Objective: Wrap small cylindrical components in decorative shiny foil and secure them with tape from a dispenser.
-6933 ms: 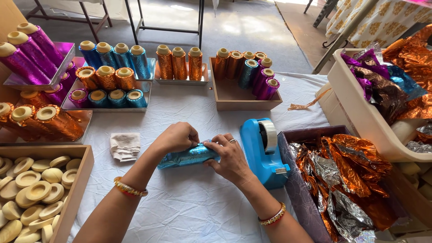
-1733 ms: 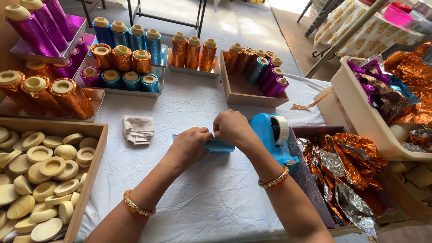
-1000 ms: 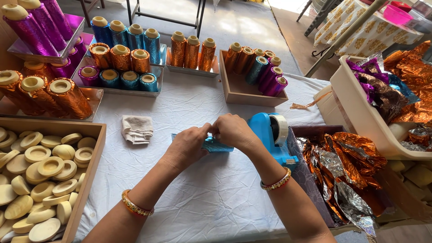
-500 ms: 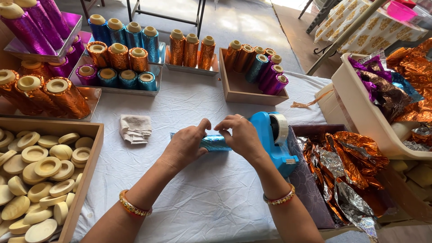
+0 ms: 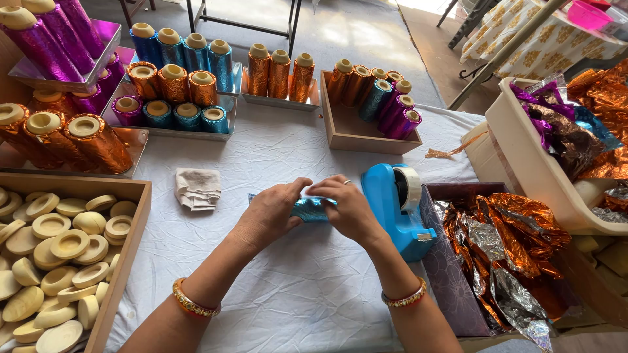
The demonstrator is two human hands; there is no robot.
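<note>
Nearest the camera: two bare forearms over a white cloth (image 5: 307,294), a beaded bangle (image 5: 195,304) on the left wrist and another bangle (image 5: 405,300) on the right.

Left hand (image 5: 271,212) and right hand (image 5: 347,206) meet at mid-table. Both press on a small roll wrapped in shiny blue foil (image 5: 309,209), which lies flat on the cloth between them. Fingers of both hands are curled and close together, clamped on the roll from either side; thumbs meet over its top edge. A ring shows on the right hand.

Left edge, near: wooden tray (image 5: 124,261) full of pale cream plastic end caps (image 5: 69,243), loose in a heap.

Just right of the right hand, touching or nearly so: blue tape dispenser (image 5: 392,209) with a pale roll of tape (image 5: 409,186) mounted on top. Right of that, a dark purple box (image 5: 445,274) holding crumpled orange and silver foil sheets (image 5: 504,242).

Left of the hands, apart: a folded white rag (image 5: 197,187).

Further right: cream plastic bin (image 5: 530,163), tilted, with purple, blue and orange foil in it.

Far side of table: wooden box (image 5: 353,134) with cones in orange, teal and purple; metal trays with upright foil-wrapped cones, orange (image 5: 280,70), blue (image 5: 186,51), purple (image 5: 46,39). Large orange cones (image 5: 72,140) lie at the far left.

Beyond: grey floor, metal table legs.
</note>
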